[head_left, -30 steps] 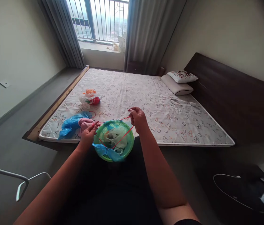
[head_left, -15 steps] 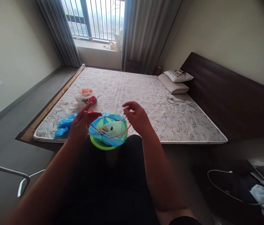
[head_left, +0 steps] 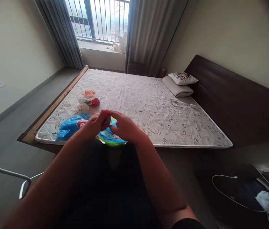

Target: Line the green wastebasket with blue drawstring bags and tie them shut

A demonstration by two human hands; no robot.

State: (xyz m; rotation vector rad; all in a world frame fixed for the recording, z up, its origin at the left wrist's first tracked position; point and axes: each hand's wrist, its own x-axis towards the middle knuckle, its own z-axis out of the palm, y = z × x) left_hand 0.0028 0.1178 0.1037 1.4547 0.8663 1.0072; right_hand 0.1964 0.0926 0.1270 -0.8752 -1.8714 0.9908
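My left hand [head_left: 97, 123] is curled closed in front of me, above the basket. Against its fingertips lie the fingers of my right hand [head_left: 124, 127], bent inward with the thumb a little apart. A bit of red string shows where the fingers meet; more of the red string [head_left: 114, 137] hangs lower, over the blue plastic bag. That blue bag [head_left: 120, 134] lines a green basket [head_left: 112, 144] at my knees, mostly hidden by my hands. Just beyond my left wrist, a pinkish bundle [head_left: 81, 123] rests on another blue plastic bag [head_left: 68, 125].
A bare patterned mattress [head_left: 129, 92] spreads ahead. On it are a clear bag with red and orange items [head_left: 91, 100], a charger cable [head_left: 179, 103] and two pillows [head_left: 180, 83]. A dark headboard [head_left: 232, 82] stands right. A grey metal tube [head_left: 7, 171] is at lower left.
My hands have come together from either side, and the wide red loop between them has drawn in. The pinkish bundle now shows by my left wrist.
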